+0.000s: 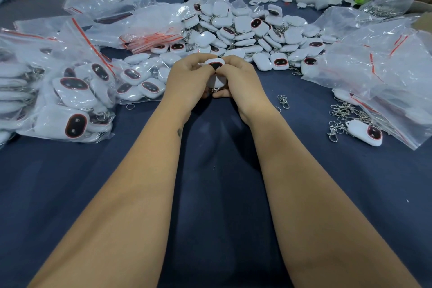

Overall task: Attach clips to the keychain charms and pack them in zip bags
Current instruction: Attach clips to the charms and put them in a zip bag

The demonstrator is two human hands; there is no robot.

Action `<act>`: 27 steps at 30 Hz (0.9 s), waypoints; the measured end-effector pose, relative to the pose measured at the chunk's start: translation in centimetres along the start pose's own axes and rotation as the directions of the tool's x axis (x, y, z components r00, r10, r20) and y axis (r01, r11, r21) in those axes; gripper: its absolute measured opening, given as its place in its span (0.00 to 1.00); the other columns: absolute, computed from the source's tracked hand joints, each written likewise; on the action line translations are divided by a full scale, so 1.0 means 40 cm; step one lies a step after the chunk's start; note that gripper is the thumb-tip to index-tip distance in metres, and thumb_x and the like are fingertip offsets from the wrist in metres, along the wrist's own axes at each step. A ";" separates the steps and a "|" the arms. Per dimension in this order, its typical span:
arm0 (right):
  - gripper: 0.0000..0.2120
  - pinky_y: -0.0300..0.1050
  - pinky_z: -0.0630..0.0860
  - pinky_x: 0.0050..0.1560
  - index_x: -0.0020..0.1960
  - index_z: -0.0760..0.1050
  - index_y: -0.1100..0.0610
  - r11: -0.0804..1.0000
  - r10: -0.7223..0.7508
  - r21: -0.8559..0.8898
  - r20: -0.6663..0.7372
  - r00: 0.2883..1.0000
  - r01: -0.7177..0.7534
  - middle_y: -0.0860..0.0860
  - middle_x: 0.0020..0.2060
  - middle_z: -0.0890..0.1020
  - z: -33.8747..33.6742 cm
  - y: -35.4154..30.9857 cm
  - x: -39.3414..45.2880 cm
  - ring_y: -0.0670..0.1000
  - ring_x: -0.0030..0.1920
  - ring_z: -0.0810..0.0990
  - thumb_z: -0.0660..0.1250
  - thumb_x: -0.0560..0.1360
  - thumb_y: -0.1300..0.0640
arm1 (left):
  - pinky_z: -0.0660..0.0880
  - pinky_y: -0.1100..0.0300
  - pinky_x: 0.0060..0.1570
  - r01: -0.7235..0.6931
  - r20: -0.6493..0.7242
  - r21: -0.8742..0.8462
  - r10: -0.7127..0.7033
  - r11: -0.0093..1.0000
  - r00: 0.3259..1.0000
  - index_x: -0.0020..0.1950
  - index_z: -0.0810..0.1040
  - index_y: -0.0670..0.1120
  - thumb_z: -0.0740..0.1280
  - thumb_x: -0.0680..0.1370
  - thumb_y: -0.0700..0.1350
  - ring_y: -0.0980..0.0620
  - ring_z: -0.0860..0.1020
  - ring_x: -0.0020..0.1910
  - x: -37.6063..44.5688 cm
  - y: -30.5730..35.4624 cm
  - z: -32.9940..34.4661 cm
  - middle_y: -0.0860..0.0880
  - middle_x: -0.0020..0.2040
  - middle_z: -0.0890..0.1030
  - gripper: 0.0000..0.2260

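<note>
At the middle of the dark blue table, two hands meet around one white charm. The left hand curls its fingers round the charm's left side, and the right hand pinches its right side, thumb on the dark face. Beyond them lies one big heap of loose charms, too many to count. One loose clip lies just right of the right wrist. One bare charm sits at the right beside a cluster of clips. Filled zip bags are stacked at the left; I cannot count them.
</note>
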State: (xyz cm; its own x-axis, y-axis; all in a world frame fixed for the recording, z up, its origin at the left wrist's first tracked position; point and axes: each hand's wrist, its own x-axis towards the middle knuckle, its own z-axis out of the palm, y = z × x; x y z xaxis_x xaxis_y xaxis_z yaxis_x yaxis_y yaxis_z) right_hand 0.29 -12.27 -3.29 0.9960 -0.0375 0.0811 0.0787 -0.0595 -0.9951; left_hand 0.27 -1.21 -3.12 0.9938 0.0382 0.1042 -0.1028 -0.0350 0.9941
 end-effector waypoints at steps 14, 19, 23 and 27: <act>0.08 0.53 0.80 0.44 0.43 0.77 0.53 0.999 0.011 0.035 -0.013 1.000 -0.011 0.53 0.38 0.82 0.008 0.002 0.004 0.51 0.38 0.80 0.61 0.76 0.63 | 0.78 0.62 0.42 -0.122 -0.111 0.154 0.139 0.981 0.984 0.47 0.82 0.56 0.66 0.76 0.44 0.54 0.81 0.43 -0.009 -0.002 0.009 0.51 0.45 0.84 0.08; 0.04 0.49 0.78 0.41 0.41 0.72 0.54 0.993 0.046 0.116 -0.146 0.988 -0.029 0.51 0.40 0.75 0.002 0.004 0.010 0.52 0.37 0.75 0.64 0.75 0.59 | 0.67 0.62 0.49 -0.283 -0.178 0.563 0.448 0.776 0.876 0.58 0.80 0.52 0.60 0.77 0.44 0.52 0.74 0.57 -0.008 -0.007 0.001 0.54 0.55 0.79 0.13; 0.05 0.44 0.82 0.44 0.44 0.71 0.57 0.962 0.094 0.269 -0.195 0.976 -0.039 0.52 0.41 0.74 -0.004 0.005 0.016 0.51 0.42 0.76 0.61 0.77 0.65 | 0.64 0.55 0.57 -0.181 -0.041 0.812 0.364 0.555 0.931 0.67 0.74 0.50 0.60 0.77 0.44 0.42 0.68 0.64 0.005 -0.026 -0.008 0.48 0.61 0.79 0.18; 0.09 0.45 0.83 0.50 0.44 0.70 0.57 0.942 0.100 0.336 -0.228 0.969 -0.019 0.51 0.39 0.72 -0.007 0.005 0.016 0.48 0.40 0.75 0.60 0.75 0.70 | 0.68 0.50 0.56 -0.143 -0.001 0.869 0.290 0.473 0.957 0.64 0.74 0.50 0.62 0.77 0.47 0.41 0.75 0.58 0.004 -0.029 -0.004 0.47 0.54 0.82 0.16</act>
State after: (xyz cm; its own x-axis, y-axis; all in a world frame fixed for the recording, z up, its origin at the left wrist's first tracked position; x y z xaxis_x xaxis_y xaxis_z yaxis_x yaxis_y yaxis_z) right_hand 0.94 -12.58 -3.43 0.9629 -0.2696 -0.0087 0.0696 0.2796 -0.9576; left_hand 0.55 -1.01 -4.26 0.9214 0.0273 0.3877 -0.1541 -0.8900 0.4290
